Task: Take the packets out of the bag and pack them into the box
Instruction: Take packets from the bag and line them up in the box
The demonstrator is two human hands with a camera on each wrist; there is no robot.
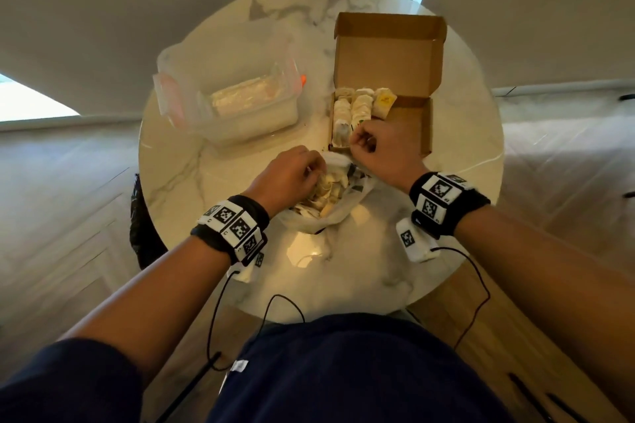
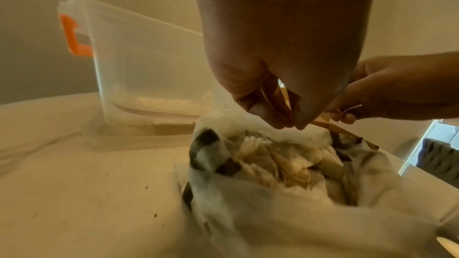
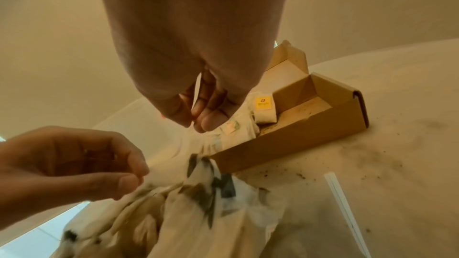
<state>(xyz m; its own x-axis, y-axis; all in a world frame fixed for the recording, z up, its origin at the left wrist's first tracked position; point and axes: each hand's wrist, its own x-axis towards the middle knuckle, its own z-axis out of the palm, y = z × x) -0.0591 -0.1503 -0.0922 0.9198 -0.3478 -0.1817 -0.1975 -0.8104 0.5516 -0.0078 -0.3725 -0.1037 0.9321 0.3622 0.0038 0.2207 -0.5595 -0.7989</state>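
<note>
An open cardboard box (image 1: 410, 120) (image 3: 285, 144) stands at the right of the table. Rows of pale packets (image 1: 360, 106) fill its left side, one with a yellow label (image 3: 263, 103). In front of it a white plastic bag (image 1: 347, 213) (image 2: 248, 223) lies open with several packets (image 1: 330, 189) (image 2: 285, 164) inside. My left hand (image 1: 319, 172) (image 3: 139, 180) is at the bag's mouth and pinches the top edge of a packet. My right hand (image 1: 357, 141) (image 3: 195, 124) hovers over the box's near left corner, fingertips pressed together with nothing visible between them.
A clear plastic container (image 1: 254, 106) (image 2: 149, 66) with an orange latch stands at the left of the round marble table (image 1: 343, 278). Dark crumbs (image 3: 298, 174) are scattered on the table beside the box. Floor lies beyond the table's edge.
</note>
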